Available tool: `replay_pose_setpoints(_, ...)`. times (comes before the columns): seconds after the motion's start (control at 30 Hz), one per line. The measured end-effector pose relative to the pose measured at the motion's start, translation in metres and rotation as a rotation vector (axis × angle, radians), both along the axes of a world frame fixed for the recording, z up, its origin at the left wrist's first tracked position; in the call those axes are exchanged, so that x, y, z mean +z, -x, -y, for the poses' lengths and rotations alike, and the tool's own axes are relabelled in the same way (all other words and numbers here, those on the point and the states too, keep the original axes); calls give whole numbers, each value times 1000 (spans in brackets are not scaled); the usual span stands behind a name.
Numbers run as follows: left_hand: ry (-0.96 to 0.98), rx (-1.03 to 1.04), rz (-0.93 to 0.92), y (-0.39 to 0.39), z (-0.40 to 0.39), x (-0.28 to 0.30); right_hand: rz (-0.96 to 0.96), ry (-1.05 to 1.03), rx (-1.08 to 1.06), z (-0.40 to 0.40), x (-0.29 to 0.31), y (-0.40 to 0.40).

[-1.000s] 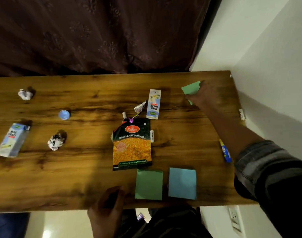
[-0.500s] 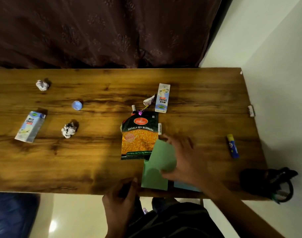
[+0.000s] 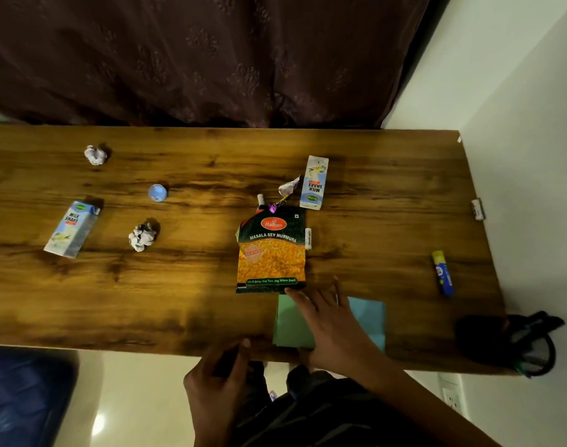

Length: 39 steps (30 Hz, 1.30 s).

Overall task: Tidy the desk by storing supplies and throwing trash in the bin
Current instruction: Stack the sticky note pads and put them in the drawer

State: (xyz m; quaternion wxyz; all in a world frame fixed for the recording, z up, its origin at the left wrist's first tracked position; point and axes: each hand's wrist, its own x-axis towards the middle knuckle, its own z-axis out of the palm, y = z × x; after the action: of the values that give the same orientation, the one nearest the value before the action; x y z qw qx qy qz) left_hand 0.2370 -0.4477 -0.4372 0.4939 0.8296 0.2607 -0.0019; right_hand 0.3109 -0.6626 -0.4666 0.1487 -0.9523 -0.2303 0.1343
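- Desk (image 3: 388, 175), wood-grain top, spanning the view; dark curtain (image 3: 195, 56) behind at 12 o'clock
- Right hand (image 3: 327, 321), at 5 o'clock from desk centre, fingers straight and spread, lying flat on green sticky notes (image 3: 288, 324); fingertips just short of the snack packet's lower edge
- Left hand (image 3: 217, 379), at 6 o'clock by the desk's near edge, fingers curled; whether it holds anything cannot be told
- Snack packet (image 3: 271, 253), green and orange, flat at desk centre
- Blue sticky notes (image 3: 369, 321), just beside the green pad at its 3 o'clock, partly under the right wrist
- Milkshake carton (image 3: 72, 229), lying at 9 o'clock
- Second milkshake carton (image 3: 315, 182), at 1 o'clock from the packet
- Glue stick (image 3: 443, 273), blue with yellow cap, at 3 o'clock near the right edge
- Crumpled paper ball (image 3: 142, 236), between left carton and packet
- Smaller paper ball (image 3: 95, 154), at 10 o'clock
- Foil wrapper (image 3: 288, 188), touching the second carton's left side
- Blue cap (image 3: 157, 192), at 12 o'clock from the crumpled ball
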Motion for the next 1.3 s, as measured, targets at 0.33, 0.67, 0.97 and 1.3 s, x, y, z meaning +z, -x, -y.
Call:
replay_pose_setpoints(0.33, 29, 41, -22, 18, 0, 5, 7, -16, -72, -6, -8, 7)
replay_pose_setpoints(0.67, 74, 12, -40, 37, -21, 9, 78, 8, -135, -18, -17, 14)
replay_pose_setpoints(0.97, 148, -181, -68, 37, -57, 4, -20, 26, -293, -36, 1, 22)
replay_pose_setpoints(1.3, 191, -616, -634, 68, -135, -73, -10, -632, -1185, -79, 8, 141)
